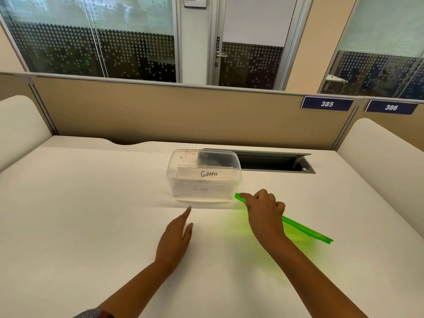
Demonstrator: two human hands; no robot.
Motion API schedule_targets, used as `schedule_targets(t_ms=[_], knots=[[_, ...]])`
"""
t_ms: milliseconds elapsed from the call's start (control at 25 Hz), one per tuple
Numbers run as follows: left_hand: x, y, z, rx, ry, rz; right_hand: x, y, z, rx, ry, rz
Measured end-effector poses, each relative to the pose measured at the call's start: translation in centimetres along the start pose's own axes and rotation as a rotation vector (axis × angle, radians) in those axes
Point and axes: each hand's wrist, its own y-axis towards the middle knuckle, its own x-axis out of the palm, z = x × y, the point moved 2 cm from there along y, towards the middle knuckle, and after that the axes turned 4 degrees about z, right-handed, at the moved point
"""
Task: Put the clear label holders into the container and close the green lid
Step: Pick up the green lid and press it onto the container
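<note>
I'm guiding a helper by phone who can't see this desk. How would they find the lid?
On the white desk, find the clear container holding a "GIRAFEE" label. Just right of its front corner, the right hand holds the lid tilted up. It is the only bright green thing there.

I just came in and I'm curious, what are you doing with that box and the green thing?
A person is packing up. The clear box sits open on the white desk, with label cards already inside; one reads "GIRAFEE". The right hand grips the green lid, tilted up just right of the box. The left hand is flat, open and empty. The lid is not on yet.
</note>
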Motion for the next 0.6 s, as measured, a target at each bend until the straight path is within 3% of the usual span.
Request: schedule_targets(t_ms=[120,280,440,600], knots=[[0.1,0.7,2.2,0.099,-0.089,-0.023,-2.0,0.0,-2.1,-0.096,0.115,-0.149],[-0.3,2.0,4.1,0.114,-0.247,0.008,-3.6,0.0,-5.2,-0.193,0.225,-0.226],[-1.6,3.3,4.2,0.098,-0.344,0.074,-3.9,0.6,-6.5,-0.235,0.289,-0.250],[-3.7,3.8,3.3,0.113,-0.271,0.090,-3.9,1.6,-5.4,-0.242,0.298,-0.229]])
